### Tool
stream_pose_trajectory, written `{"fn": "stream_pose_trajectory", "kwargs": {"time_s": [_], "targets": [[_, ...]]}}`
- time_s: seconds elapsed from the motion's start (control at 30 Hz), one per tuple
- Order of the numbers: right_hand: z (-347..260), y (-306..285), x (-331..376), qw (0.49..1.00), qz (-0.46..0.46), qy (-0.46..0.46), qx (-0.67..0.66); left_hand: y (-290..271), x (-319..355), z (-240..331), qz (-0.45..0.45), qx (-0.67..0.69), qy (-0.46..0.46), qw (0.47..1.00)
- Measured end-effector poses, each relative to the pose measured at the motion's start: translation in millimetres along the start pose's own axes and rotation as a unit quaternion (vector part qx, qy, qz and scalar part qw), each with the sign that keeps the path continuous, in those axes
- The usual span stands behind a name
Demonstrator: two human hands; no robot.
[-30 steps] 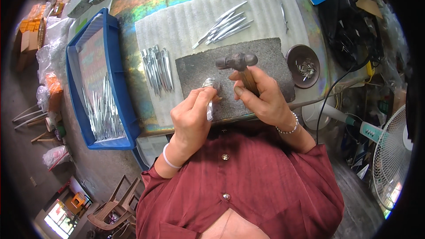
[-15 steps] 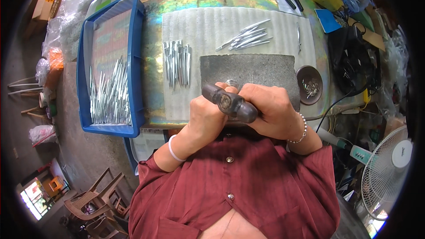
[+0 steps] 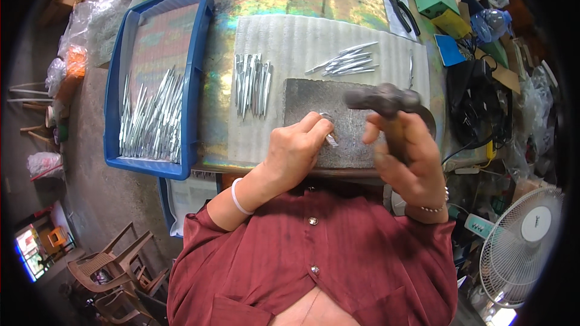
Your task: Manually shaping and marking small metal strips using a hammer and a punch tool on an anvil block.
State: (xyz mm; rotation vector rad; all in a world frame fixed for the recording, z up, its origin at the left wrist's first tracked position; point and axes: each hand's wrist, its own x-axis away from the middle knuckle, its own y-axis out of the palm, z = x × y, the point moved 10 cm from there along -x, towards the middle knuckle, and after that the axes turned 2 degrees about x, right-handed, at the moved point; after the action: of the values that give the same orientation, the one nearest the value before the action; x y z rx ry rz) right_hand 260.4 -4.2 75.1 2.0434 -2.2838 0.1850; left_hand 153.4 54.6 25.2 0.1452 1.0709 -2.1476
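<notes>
Hammer (image 3: 382, 99) is hanging over right part of grey slab (image 3: 302, 93), your right hand (image 3: 417, 166) gripping its handle; blur is hiding finger placement. Your left hand (image 3: 299, 146) is pinching shiny metal piece (image 3: 331, 140) by slab, likely steadying it, covering most of it. Left bundle (image 3: 252, 86) and far pile (image 3: 349, 63) are lying on foam sheet (image 3: 284, 33), apparently for easy reach. Right hand is partly blocking dark bowl (image 3: 431, 122).

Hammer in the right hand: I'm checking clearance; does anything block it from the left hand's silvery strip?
Nothing visible stands between the hammer and the silvery strip, which the left hand partly covers.
</notes>
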Motion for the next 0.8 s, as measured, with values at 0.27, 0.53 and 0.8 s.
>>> {"fn": "stream_pose_trajectory", "kwargs": {"time_s": [0.27, 0.53, 0.8], "targets": [[-8.9, -1.9, 21.2, 0.974, -0.041, -0.018, 0.221, 1.7, 2.4, -2.5, 0.008, 0.008, 0.003, 1.000], [-20.7, -13.5, 26.4, 0.981, -0.029, -0.031, 0.189, 1.3, 0.3, -3.9, 0.004, 0.020, 0.020, 1.000], [-43.3, 13.0, 29.2, 0.944, -0.078, -0.127, 0.293, -2.5, -0.4, -3.1, 0.005, 0.036, 0.007, 0.999]]}}
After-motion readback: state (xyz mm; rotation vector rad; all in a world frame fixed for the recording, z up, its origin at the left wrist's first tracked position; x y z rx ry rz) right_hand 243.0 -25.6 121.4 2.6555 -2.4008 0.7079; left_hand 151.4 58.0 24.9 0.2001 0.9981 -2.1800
